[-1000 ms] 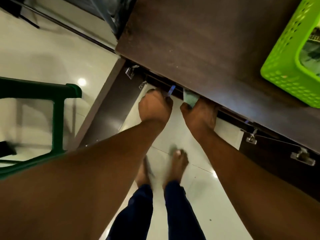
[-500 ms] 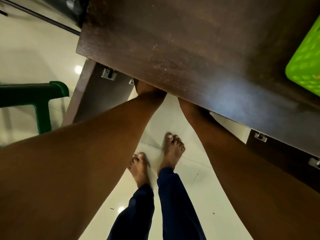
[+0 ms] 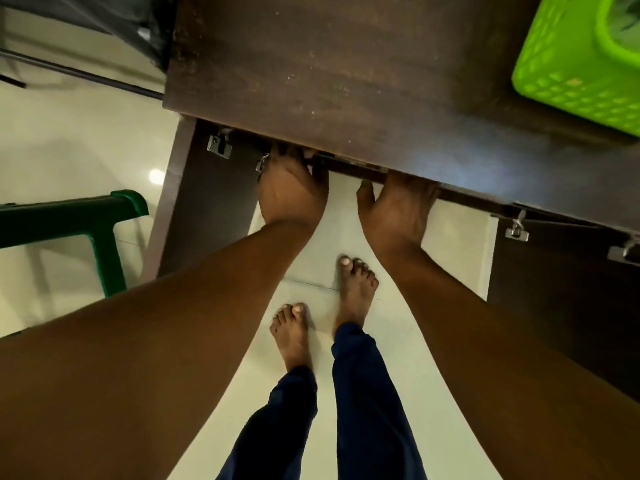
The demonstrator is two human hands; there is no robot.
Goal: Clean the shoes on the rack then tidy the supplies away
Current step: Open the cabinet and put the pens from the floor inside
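Two hands, left (image 3: 291, 192) and right (image 3: 398, 209), reach under one cabinet top (image 3: 346, 81).

head | looks steeply down | near cabinet top (image 3: 346, 81) | one view

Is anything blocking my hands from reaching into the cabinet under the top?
Nothing visible does. Both doors hang open, and the left hand and right hand already reach in under the top. That top hides their fingers and whatever is inside.

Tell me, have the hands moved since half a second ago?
Yes. Both the left hand and right hand have come back out from under the cabinet top; their fingers remain hidden beneath its edge.
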